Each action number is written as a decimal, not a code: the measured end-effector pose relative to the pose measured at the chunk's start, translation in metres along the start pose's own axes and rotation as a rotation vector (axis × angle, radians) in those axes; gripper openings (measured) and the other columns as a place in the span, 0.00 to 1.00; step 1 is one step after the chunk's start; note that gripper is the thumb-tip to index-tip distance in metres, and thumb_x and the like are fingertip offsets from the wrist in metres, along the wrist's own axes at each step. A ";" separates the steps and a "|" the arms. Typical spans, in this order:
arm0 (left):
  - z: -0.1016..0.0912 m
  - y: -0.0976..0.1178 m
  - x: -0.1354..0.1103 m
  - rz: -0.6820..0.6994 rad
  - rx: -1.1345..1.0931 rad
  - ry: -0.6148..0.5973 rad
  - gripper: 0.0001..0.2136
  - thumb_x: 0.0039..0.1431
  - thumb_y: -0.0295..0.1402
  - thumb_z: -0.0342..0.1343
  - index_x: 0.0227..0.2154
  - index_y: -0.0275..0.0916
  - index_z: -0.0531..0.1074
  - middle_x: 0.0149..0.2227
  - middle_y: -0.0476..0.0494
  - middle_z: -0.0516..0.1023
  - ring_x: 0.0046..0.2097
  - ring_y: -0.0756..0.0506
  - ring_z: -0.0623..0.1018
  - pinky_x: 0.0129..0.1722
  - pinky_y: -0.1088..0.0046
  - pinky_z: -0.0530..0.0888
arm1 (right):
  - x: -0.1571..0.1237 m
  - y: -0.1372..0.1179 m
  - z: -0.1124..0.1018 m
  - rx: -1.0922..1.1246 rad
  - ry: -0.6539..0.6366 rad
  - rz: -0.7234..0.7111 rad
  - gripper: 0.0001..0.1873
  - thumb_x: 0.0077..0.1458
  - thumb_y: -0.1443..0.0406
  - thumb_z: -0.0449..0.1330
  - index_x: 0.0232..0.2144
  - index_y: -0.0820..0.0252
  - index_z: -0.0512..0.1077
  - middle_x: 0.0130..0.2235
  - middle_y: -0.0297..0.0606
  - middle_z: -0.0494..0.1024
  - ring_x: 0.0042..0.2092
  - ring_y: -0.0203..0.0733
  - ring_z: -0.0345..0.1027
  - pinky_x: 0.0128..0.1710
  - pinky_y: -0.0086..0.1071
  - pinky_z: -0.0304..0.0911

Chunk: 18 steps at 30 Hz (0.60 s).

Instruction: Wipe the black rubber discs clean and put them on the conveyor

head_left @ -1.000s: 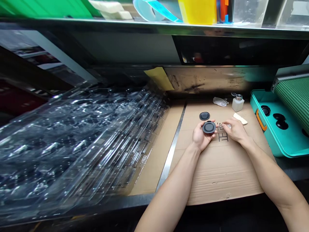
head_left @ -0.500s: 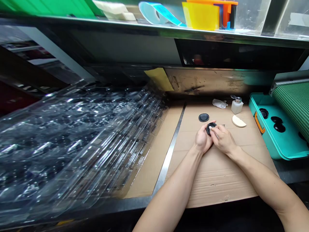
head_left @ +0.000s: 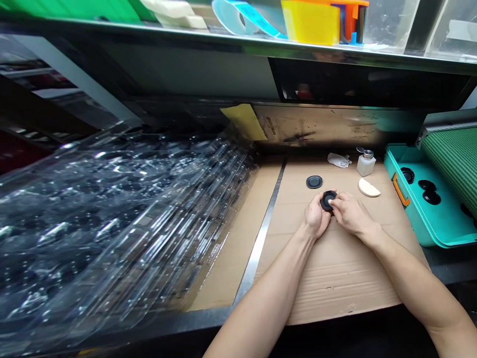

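A round black disc (head_left: 327, 201) is held in my left hand (head_left: 316, 219) above the cardboard sheet (head_left: 335, 268). My right hand (head_left: 350, 215) is closed beside it, its fingertips pressing something small and pale onto the disc's face. A second black disc (head_left: 314, 182) lies flat on the cardboard just behind my hands. A cream half-round pad (head_left: 368, 188) rests to the right of it.
A tall slanting stack of clear plastic trays (head_left: 112, 219) fills the left. At the right a teal tray (head_left: 436, 219) holds several black discs beside a green belt. A small white dispenser bottle (head_left: 365, 162) and crumpled wipe (head_left: 339, 159) sit at the back. A shelf runs overhead.
My right hand came in from the right and now presses on the disc held by my left hand. The disc has tilted slightly toward the right hand.
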<state>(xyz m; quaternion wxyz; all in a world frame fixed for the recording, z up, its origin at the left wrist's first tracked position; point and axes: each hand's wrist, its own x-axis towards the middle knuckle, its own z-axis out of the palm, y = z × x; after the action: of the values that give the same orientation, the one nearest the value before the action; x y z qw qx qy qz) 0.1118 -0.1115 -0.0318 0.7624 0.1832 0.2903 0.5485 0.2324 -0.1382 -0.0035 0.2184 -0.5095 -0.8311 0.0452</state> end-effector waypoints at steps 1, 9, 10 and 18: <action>0.001 -0.001 0.000 0.005 0.004 -0.007 0.17 0.69 0.34 0.44 0.38 0.34 0.79 0.39 0.39 0.83 0.50 0.42 0.80 0.56 0.65 0.74 | 0.000 0.001 -0.001 -0.046 0.034 0.056 0.14 0.67 0.68 0.53 0.45 0.60 0.79 0.45 0.46 0.77 0.47 0.47 0.68 0.49 0.38 0.66; 0.005 -0.003 -0.003 0.008 0.009 0.002 0.18 0.69 0.34 0.43 0.39 0.33 0.79 0.40 0.38 0.83 0.50 0.42 0.81 0.54 0.65 0.75 | 0.002 0.011 0.003 0.101 0.032 -0.078 0.13 0.67 0.68 0.54 0.45 0.58 0.79 0.45 0.42 0.78 0.48 0.44 0.70 0.50 0.35 0.66; 0.005 -0.003 -0.003 0.005 0.015 0.001 0.17 0.69 0.34 0.43 0.39 0.34 0.78 0.39 0.38 0.83 0.49 0.42 0.81 0.54 0.64 0.75 | 0.002 0.012 0.003 0.071 0.061 -0.026 0.13 0.67 0.68 0.54 0.44 0.59 0.79 0.44 0.43 0.78 0.48 0.45 0.69 0.50 0.36 0.66; 0.009 -0.009 -0.003 0.038 -0.009 -0.014 0.14 0.67 0.33 0.47 0.37 0.34 0.78 0.41 0.39 0.83 0.50 0.42 0.80 0.55 0.65 0.74 | 0.002 0.006 0.000 0.024 0.106 0.052 0.13 0.66 0.69 0.53 0.43 0.60 0.78 0.45 0.45 0.78 0.48 0.46 0.69 0.51 0.38 0.66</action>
<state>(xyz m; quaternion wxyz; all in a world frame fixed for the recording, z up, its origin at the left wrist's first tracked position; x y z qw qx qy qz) 0.1232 -0.1169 -0.0299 0.7546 0.1889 0.2789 0.5631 0.2367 -0.1338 -0.0051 0.2667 -0.5299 -0.8043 0.0339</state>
